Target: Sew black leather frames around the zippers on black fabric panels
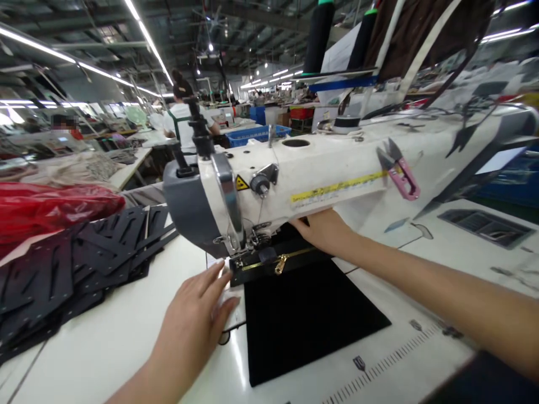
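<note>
White tabletop (105,336), left hand (191,317) spread flat beside zipper (273,262) on black fabric (303,320), right hand (324,230) open, resting behind it under sewing machine (295,179).

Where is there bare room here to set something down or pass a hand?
Bare white tabletop lies between the pile of black cut pieces and the left hand; another patch sits between the right forearm and the grey recessed tray. Crowded: under the white sewing machine head, where the right hand and left hand flank the gold zipper on the black fabric panel.
</note>
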The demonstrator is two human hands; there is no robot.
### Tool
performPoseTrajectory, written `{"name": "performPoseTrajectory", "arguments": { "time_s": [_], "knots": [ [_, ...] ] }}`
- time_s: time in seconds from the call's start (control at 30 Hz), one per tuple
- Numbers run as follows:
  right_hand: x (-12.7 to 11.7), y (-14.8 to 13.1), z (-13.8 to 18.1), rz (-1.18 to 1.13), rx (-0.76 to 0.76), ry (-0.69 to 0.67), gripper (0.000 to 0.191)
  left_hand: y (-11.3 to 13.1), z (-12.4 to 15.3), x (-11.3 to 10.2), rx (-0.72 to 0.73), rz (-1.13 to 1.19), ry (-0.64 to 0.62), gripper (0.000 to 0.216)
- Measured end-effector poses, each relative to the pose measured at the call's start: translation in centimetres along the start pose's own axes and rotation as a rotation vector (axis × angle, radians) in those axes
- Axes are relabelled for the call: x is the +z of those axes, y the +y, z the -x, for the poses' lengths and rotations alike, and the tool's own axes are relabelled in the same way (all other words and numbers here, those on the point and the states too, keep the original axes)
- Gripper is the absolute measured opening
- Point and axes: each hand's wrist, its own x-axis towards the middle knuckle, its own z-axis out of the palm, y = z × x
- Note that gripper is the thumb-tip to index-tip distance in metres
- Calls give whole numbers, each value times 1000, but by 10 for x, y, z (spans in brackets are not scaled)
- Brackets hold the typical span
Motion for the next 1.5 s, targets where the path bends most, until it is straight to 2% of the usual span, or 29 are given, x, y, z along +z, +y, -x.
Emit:
{"name": "performPoseTrajectory", "arguments": {
  "time_s": [0.1, 0.17, 0.23, 0.33, 0.47, 0.73, 0.93, 1.13, 1.27, 1.5],
  "knots": [
    [2, -33, 25, 62, -177, -80, 17, -12, 0, 7, 85, -44, -11, 24],
    [11, -52, 39, 68, -335, -100, 16, -10, -2, 11, 93, -39, -11, 25],
    [25, -64, 44, 78, -402, -91, 20, -5, -4, 14, 67, -50, 7, 25],
    [43, -66, 37, 120, -407, -138, 22, 0, -3, 15, 42, -46, 24, 25],
    [49, -59, 26, 92, -452, -225, 21, 0, -2, 18, 52, -11, 44, 26],
    [51, -56, 26, 58, -502, -185, 19, -4, -4, 19, 104, -18, 21, 27],
    [49, -56, 26, 63, -507, -216, 21, -5, -3, 20, 138, -78, 25, 27],
    [50, -58, 26, 42, -499, -191, 22, -6, 1, 13, 98, -157, -2, 29],
    [51, -56, 26, 20, -510, -168, 22, -10, -2, 10, 179, -186, -38, 29],
    [51, -55, 22, 40, -545, -215, 22, -14, -8, 14, 113, -86, 125, 20]
  ]
}}
